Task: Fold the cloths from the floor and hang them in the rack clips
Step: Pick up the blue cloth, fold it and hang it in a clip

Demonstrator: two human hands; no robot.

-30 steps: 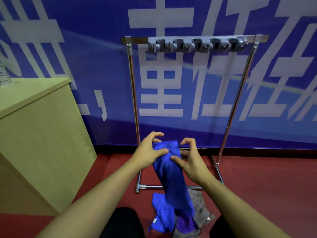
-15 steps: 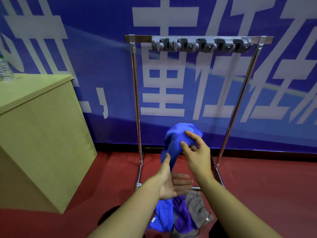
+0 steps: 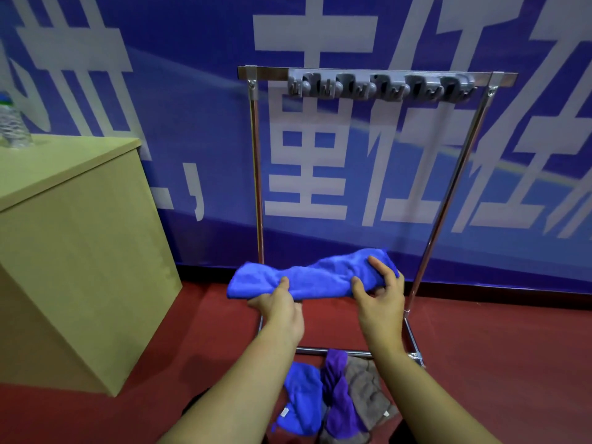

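A folded blue cloth [image 3: 312, 277] lies as a horizontal strip between both hands, low inside the metal rack [image 3: 256, 174]. My left hand [image 3: 280, 307] pinches its lower edge left of the middle, thumb on top. My right hand [image 3: 381, 291] grips its right end, fingers curled over it. High above, a grey strip of clips [image 3: 378, 86] runs along the rack's top bar with nothing hanging in it. On the red floor below lie another blue cloth [image 3: 302, 397], a purple cloth [image 3: 339, 392] and a grey-brown cloth [image 3: 368, 392].
A light wooden cabinet [image 3: 73, 251] stands at the left with a plastic bottle [image 3: 11, 123] on top. A blue banner wall [image 3: 192, 123] is right behind the rack. The rack's base bar [image 3: 333, 350] crosses the floor near the cloths.
The blue cloth hung down vertically from both hands; now it is folded shorter and held level. My left hand came up from below and took its lower edge.
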